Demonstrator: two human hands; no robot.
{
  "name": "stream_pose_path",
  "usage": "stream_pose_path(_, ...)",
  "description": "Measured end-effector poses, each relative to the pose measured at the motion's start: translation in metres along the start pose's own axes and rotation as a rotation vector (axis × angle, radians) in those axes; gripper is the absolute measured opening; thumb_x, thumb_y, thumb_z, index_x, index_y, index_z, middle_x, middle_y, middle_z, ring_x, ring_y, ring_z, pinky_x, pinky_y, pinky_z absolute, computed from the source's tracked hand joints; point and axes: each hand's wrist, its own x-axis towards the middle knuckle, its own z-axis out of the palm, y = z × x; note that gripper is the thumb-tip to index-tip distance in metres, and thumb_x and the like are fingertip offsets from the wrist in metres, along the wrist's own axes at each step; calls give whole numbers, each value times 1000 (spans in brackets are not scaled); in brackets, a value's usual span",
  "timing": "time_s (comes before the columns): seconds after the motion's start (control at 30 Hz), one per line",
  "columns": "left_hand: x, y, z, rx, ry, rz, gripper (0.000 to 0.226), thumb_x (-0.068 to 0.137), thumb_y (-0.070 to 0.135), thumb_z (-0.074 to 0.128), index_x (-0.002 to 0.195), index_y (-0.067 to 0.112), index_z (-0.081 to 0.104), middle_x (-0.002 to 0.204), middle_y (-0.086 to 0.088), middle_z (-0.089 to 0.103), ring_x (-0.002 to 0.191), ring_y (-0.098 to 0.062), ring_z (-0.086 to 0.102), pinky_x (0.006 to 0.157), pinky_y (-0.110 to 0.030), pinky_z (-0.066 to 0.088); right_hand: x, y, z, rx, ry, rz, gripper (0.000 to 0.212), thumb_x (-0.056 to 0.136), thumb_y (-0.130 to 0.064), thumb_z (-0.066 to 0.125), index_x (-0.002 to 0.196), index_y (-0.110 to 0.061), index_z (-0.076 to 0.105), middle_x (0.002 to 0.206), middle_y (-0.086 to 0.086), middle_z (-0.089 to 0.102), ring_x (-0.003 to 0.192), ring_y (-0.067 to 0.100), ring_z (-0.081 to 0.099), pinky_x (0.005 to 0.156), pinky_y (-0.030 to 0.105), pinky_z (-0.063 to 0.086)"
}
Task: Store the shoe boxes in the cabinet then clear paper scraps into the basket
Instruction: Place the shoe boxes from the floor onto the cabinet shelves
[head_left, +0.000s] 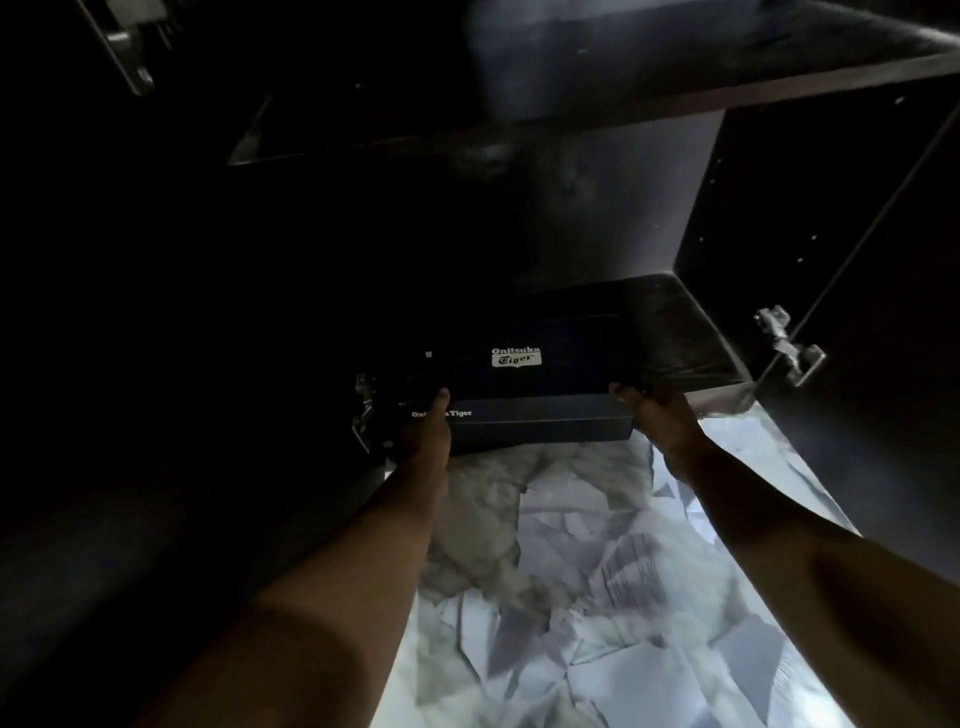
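Observation:
A dark navy shoe box (540, 384) with a white Onitsuka Tiger logo on its lid lies half inside the dark cabinet (696, 332), its near end jutting out over the floor. My left hand (423, 423) grips the box's near left corner, thumb on the lid. At the near right corner, my right hand (649, 408) holds the box with fingers curled round its end. White paper scraps (587, 587) lie scattered over the pale floor below my arms.
An upper cabinet shelf (623, 98) hangs over the box. The right cabinet door (883, 291) stands open, with a metal hinge (787, 345). Another hinge (363, 410) shows at the left, where the cabinet is too dark to see into.

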Motion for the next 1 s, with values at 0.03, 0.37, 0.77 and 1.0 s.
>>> stream_pose_path(0.03, 27, -19, 4, -6, 35, -29, 140, 30, 101, 67, 140, 15, 55, 139, -7, 61, 124, -30, 62, 107, -49, 53, 2, 4, 6, -29, 2, -22, 35, 92, -30, 76, 125, -18, 68, 125, 12, 69, 116, 30, 65, 103, 48, 53)
stream_pose_path(0.37, -11, 15, 14, -234, 70, -86, 66, 93, 55, 66, 143, 18, 46, 87, 3, 58, 71, -16, 65, 67, -32, 53, 56, -3, 67, -162, -6, -97, 47, 102, -45, 58, 142, -19, 57, 122, 12, 65, 107, 28, 62, 85, 38, 50)
stream_pose_path(0.77, -8, 7, 12, -136, 71, -131, 85, 85, 79, 55, 148, 23, 46, 130, -9, 64, 96, -26, 71, 61, -32, 53, 51, -16, 64, -158, -20, -68, 62, 99, -54, 59, 147, -15, 53, 141, 16, 58, 130, 37, 56, 109, 42, 45)
stream_pose_path(1.0, -72, 1, 40, 189, -156, -90, 27, 102, 34, 60, 115, 11, 67, 107, -10, 68, 69, -17, 64, 53, -24, 47, -10, -33, -8, -255, 25, -104, 45, 97, -35, 64, 137, -14, 63, 129, 6, 68, 123, 24, 62, 112, 39, 45)
